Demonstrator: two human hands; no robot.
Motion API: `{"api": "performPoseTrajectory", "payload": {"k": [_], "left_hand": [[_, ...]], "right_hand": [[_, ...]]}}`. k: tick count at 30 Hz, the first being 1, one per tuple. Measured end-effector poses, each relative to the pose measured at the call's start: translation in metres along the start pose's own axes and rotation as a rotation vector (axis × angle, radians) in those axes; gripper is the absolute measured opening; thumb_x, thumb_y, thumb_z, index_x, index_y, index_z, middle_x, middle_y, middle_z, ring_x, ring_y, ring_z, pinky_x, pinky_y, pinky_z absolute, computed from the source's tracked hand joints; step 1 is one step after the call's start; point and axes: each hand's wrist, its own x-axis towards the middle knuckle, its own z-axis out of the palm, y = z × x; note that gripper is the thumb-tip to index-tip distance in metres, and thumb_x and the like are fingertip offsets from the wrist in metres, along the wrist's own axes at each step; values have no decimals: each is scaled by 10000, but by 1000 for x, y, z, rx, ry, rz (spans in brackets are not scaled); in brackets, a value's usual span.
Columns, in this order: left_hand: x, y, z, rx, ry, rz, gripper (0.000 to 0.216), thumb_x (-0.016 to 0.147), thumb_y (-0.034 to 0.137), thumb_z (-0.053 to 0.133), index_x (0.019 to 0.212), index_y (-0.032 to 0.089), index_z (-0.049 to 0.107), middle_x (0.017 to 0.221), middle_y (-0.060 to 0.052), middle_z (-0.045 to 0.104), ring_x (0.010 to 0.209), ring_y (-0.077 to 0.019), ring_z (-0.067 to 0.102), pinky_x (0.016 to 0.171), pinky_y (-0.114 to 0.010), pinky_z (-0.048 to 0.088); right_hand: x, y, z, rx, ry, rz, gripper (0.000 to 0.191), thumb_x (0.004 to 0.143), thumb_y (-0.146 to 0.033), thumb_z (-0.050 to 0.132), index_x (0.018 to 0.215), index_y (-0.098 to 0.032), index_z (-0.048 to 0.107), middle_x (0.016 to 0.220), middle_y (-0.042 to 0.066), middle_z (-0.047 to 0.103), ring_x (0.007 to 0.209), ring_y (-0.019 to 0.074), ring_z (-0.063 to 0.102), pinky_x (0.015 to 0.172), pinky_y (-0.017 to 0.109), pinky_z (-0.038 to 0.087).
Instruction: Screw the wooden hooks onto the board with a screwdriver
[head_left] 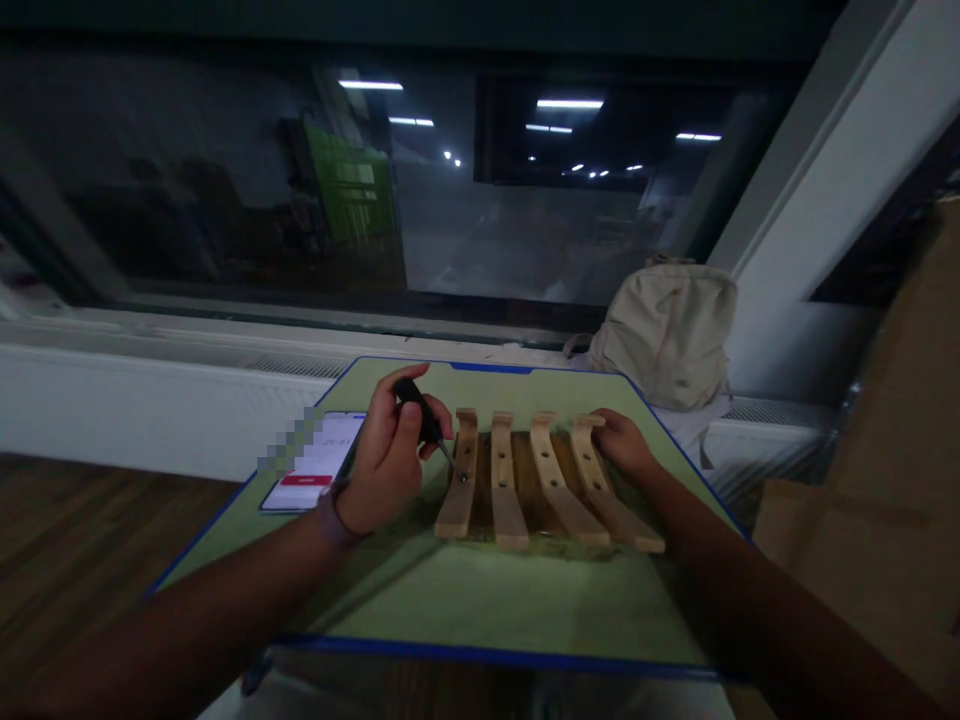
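Observation:
A wooden coat rack (482, 500) lies in front of me, made of a darker board (532, 485) with several pale curved hooks across it. Dark screw holes or screw heads show in the hooks. My left hand (394, 450) is closed around the black handle of a screwdriver (418, 408). Its metal shaft slants down to the right, and the tip meets the lower hole of the leftmost hook (455, 510). At the far right, my right hand (624, 443) grips the rack by the upper end of the rightmost hook (587, 455), with its fingertips partly hidden.
The rack rests on a small green table (360, 590) with a blue edge. Left of my left hand lies a phone (315, 460) with a lit screen. A beige backpack (667, 330) stands behind the table by the window. Cardboard (847, 560) stands on the right.

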Motion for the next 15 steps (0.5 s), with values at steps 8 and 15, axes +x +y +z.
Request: {"api": "performPoseTrajectory", "payload": {"k": [8, 15], "left_hand": [[-13, 1, 2, 35, -45, 76, 336, 1036, 450, 491, 1317, 269, 451, 794, 0, 663, 599, -118, 509, 510, -209, 429], [-13, 2, -1, 89, -71, 105, 303, 1050, 421, 457, 1328, 301, 478, 771, -4, 642, 562, -127, 465, 474, -240, 385]], "right_hand": [[-3, 2, -6, 18, -98, -56, 148, 669, -357, 565, 697, -216, 601, 620, 6, 606, 622, 189, 554, 590, 301, 436], [-5, -1, -9, 7, -125, -123, 185, 701, -371, 600, 731, -196, 654, 736, 45, 693, 713, 208, 623, 649, 305, 482]]}}
